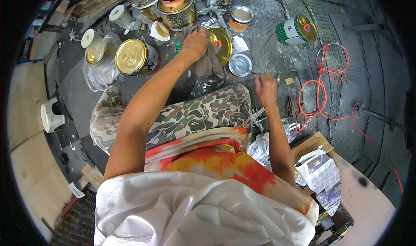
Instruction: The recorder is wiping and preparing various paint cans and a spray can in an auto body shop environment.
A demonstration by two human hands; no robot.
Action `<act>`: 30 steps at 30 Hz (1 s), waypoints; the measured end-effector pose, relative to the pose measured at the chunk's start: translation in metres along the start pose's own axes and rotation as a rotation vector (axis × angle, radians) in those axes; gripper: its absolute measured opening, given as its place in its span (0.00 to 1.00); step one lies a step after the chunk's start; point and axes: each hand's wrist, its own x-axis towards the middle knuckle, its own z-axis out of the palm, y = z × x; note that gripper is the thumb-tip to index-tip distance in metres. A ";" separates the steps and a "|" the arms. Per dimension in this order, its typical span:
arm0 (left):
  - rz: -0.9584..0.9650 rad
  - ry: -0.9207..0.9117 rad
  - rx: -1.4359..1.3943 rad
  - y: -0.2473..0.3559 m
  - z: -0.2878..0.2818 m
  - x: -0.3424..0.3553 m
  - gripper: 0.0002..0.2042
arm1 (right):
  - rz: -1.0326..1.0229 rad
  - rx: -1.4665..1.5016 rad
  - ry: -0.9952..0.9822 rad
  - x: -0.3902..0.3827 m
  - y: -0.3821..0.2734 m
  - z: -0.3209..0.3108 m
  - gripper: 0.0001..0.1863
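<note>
My left hand is closed on a grey-brown rag, which hangs down beside a tilted green tin with a gold lid. An orange-red cap sits on that lid. Right of the rag stands a small open can with a grey inside. Close to its right side, my right hand has its fingers drawn together. Something thin and dark seems to stick out from them toward the can, too small to name. The rag hides part of the tin.
Paint tins and a clear plastic bag lie left. Ahead stand a large tin and an orange can. A green tin lies farther right, near a coiled red hose. Newspaper rests by my right arm.
</note>
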 end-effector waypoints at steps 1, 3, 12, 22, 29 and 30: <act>-0.008 -0.007 0.005 0.000 0.001 0.001 0.23 | 0.027 0.063 0.012 0.002 0.003 0.003 0.09; -0.004 -0.007 0.005 0.001 0.000 -0.001 0.23 | 0.053 0.124 0.027 0.006 0.009 0.011 0.10; -0.006 -0.001 -0.001 0.000 0.002 0.000 0.23 | 0.307 0.386 0.122 0.029 0.025 0.049 0.14; -0.027 -0.028 -0.013 0.006 -0.006 -0.004 0.21 | 0.204 0.297 0.140 0.003 0.018 0.043 0.16; -0.014 -0.027 0.006 0.004 -0.006 -0.006 0.23 | 0.115 0.352 0.200 0.014 0.016 0.048 0.14; -0.003 -0.005 -0.003 0.001 -0.003 -0.004 0.23 | 0.116 0.353 0.198 0.017 0.019 0.052 0.14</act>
